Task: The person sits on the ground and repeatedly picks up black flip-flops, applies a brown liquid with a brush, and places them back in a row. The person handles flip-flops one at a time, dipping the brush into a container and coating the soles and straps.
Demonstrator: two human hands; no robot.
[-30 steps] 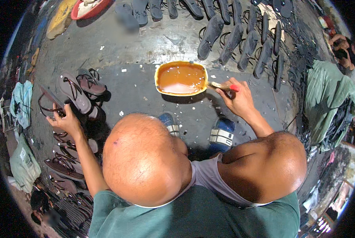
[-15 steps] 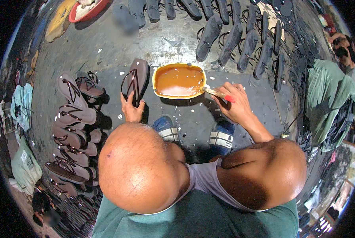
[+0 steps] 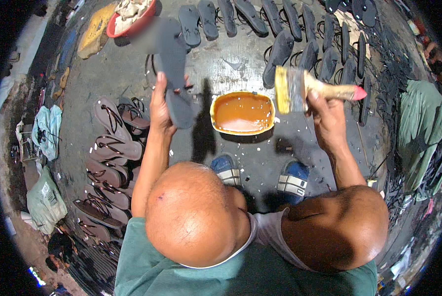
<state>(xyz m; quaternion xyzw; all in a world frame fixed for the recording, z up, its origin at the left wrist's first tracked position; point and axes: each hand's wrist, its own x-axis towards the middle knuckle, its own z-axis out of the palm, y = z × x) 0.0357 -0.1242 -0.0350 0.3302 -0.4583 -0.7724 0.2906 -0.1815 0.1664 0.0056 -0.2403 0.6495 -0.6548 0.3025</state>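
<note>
My left hand (image 3: 160, 106) grips a sandal (image 3: 175, 64) lifted off the floor, its flat dark grey sole turned towards me. Part of its strap shows at the left edge. In my right hand (image 3: 329, 116) is a wide paintbrush (image 3: 296, 89), raised right of the tub, with yellowish bristles to the left and a red-tipped wooden handle pointing right. Between the two hands, on the floor, sits a shallow oblong tub (image 3: 242, 133) of shiny amber liquid (image 3: 243, 111). The brush is apart from both the tub and the sandal.
Brown strapped sandals (image 3: 113, 148) lie stacked at the left. Dark sandals (image 3: 250, 17) line the far floor and far right. A red bowl (image 3: 153, 15) and yellow block (image 3: 97, 32) stand far left. Green cloth (image 3: 421, 133) lies at right. My slippered feet (image 3: 292, 180) are below the tub.
My left hand has raised the sandal from the floor and turned its sole towards me. My right hand has lifted the paintbrush out of the tub, up and to the right.
</note>
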